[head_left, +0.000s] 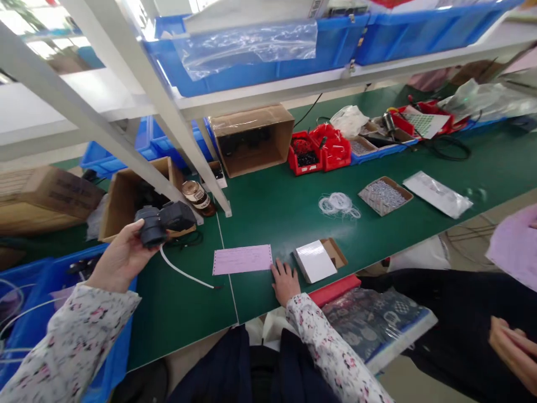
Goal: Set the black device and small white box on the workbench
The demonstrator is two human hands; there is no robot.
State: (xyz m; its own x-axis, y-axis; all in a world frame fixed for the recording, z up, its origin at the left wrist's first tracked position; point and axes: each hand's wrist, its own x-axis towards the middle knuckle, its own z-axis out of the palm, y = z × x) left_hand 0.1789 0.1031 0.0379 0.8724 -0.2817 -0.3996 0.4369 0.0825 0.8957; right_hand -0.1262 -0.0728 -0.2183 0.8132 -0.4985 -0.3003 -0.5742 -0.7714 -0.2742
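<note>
My left hand [119,260] is closed around a dark grey plastic valve fitting [151,226] with a black box-like part, held above the left side of the bench. From it hangs a white cable [187,271], its end over the green table top. My right hand [286,281] lies flat on the table with its fingers spread, beside the right edge of a pink printed slip [242,259]. Just right of that hand sits a small white box [315,261] with a brown cardboard flap.
Behind the fitting stand an open carton [113,210] and a brown jar [198,197]. Shelf posts [168,106] rise there. Farther right are red parts bins [305,152], white ties [339,205] and a tray of small screws [385,196]. Another person's hands [514,347] show at right.
</note>
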